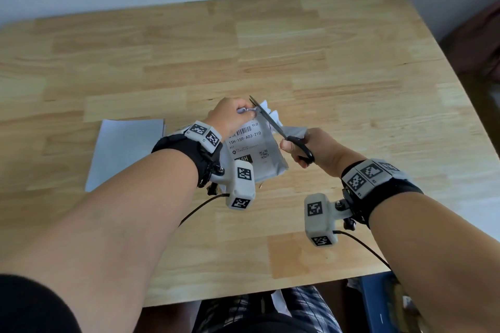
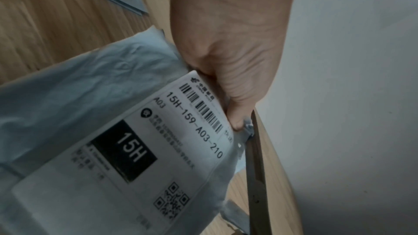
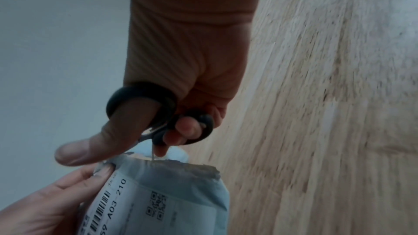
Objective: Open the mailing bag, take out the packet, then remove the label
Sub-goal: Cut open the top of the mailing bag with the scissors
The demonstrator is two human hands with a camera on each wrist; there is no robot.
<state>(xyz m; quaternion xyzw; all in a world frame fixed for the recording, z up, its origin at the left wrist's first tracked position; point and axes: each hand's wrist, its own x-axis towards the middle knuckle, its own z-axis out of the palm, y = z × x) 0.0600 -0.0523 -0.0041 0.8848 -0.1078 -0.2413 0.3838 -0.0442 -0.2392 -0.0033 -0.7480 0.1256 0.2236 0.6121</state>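
Over the wooden table (image 1: pixel 324 67) the person holds a grey mailing bag (image 1: pixel 266 163) up in the air, clear of the tabletop. The left hand (image 1: pixel 230 119) pinches the bag's far top corner, fingers curled tight on the crumpled plastic, and the left wrist view shows the thumb (image 2: pixel 235 113) pressed against the edge of the label (image 2: pixel 158 149). That label sits flat on the bag's front, white, with a barcode, the code 15H-159-A03-210, a black block reading 15H and a small square code near the lower corner.

The right hand (image 1: pixel 316 151) grips a pair of black-handled scissors (image 1: pixel 281 130). From the right wrist view the thumb (image 3: pixel 108 131) goes through one loop and the curled fingers (image 3: pixel 183 129) fill the other, a firm grasp. The blades run along the bag's top edge, pointing away from the person toward the left hand's corner, tip poking out just past those fingers. Beyond the blades, white crumpled material (image 1: pixel 274 115) shows at the bag's top, and a loose grey strip (image 1: pixel 295 131) hangs off beside the scissors. Whether the blades are parted or closed, I can't tell. In the right wrist view the top edge of the bag looks ragged and dark along the cut line.

To the left on the table lies a flat pale sheet (image 1: pixel 124 151), well apart from the bag. The packet isn't visible; the bag hides whatever it holds.
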